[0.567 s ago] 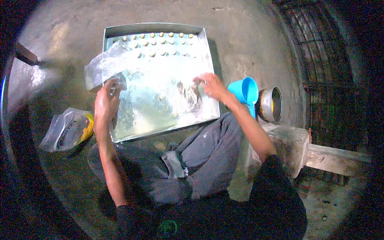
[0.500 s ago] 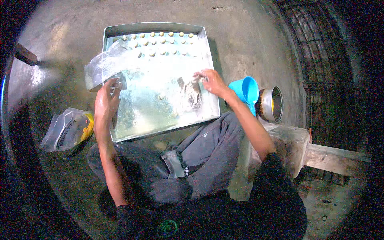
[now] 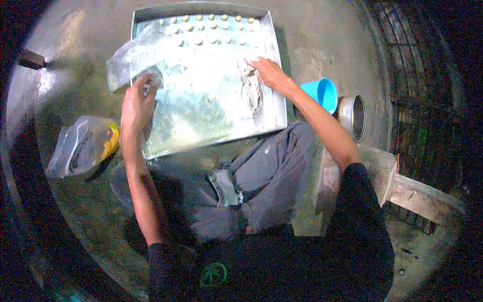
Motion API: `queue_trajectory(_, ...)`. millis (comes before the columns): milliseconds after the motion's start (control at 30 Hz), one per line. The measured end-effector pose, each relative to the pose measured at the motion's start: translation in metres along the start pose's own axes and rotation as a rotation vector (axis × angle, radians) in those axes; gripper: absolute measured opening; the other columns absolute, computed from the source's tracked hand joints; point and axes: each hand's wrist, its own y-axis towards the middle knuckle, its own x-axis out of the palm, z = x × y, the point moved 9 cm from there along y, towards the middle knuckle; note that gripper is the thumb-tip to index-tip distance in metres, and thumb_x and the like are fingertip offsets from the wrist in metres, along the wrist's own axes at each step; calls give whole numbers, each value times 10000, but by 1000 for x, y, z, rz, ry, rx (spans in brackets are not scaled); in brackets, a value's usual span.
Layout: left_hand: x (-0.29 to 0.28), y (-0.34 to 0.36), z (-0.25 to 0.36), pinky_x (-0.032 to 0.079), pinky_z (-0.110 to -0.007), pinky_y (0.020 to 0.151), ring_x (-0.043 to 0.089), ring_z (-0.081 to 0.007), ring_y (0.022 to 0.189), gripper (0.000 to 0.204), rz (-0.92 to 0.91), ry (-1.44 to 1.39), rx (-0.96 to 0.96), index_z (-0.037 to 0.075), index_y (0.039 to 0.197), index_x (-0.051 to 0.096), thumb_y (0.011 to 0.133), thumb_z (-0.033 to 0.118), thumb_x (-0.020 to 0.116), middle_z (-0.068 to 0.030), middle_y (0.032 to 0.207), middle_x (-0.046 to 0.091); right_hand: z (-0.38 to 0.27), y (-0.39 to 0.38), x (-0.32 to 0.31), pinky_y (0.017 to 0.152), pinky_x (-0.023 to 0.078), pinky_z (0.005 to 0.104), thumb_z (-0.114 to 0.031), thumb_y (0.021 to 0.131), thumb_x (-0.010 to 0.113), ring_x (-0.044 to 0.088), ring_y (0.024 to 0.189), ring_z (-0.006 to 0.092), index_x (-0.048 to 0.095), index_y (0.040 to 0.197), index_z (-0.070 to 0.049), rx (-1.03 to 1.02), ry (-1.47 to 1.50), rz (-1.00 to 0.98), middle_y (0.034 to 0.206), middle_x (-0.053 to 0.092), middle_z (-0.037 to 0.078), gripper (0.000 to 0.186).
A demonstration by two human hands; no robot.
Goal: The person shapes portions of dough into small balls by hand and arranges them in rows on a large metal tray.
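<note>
A shallow square metal tray [image 3: 196, 146], dusted white, has several rows of small pale balls [image 3: 213, 40] along its far part. At its left side, my left hand [image 3: 139, 105] is closed round a crumpled, shiny object that I cannot make out clearly. A sheet of clear plastic [image 3: 121, 68] lies over the tray's upper left edge, just beyond that hand. On the tray's right half, my right hand [image 3: 268, 73] touches the top of an uneven lump of pale dough [image 3: 253, 95], its fingers bent forward and apart.
Right of the tray are a blue plastic jug [image 3: 326, 96], a round metal pot [image 3: 354, 117] and a wooden block with a plank [image 3: 417, 196]. A clear plastic bag with yellow [image 3: 83, 146] sits on the left floor. A dark post [image 3: 31, 59] stands far left.
The view has shifted, so the tray and surroundings sit higher in the picture. Both hands remain in much the same places on the tray, with the right fingers slightly repositioned at the dough.
</note>
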Motion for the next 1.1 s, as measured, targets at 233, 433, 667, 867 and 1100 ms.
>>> queue_trajectory(233,1,2,-2,487,-398,829,636,-343,986,315,7,16,37,49,1147,600,894,237,585,-192,1064,655,-3,-37,21,821,490,468,3,809,522,585,942,413,489,1312,-70,1,39,171,1070,572,251,509)
queue_trajectory(433,3,4,-6,487,-401,833,636,-335,996,315,3,33,57,64,1147,603,896,255,587,-192,1073,654,-51,-99,66,909,452,495,11,786,515,542,1032,450,453,1260,73,139,120,-112,1108,561,290,482)
queue_trajectory(667,7,6,-4,486,-399,834,645,-333,973,296,-2,-26,85,57,1117,616,891,246,595,-186,1052,662,-111,-110,90,639,466,451,-84,812,507,580,724,376,575,783,64,115,410,-175,745,595,238,165)
queue_trajectory(867,-3,3,0,489,-393,839,648,-328,978,299,21,0,68,47,1114,613,889,244,599,-170,1053,669,-149,-95,29,610,475,410,-119,831,562,598,602,302,649,980,59,182,555,65,694,625,188,248)
queue_trajectory(1100,0,4,-1,491,-387,844,645,-324,995,320,18,-26,94,53,1148,609,882,231,609,-175,1070,665,-135,-92,13,826,489,402,-7,769,592,624,904,357,637,1143,-18,433,675,252,973,640,218,377)
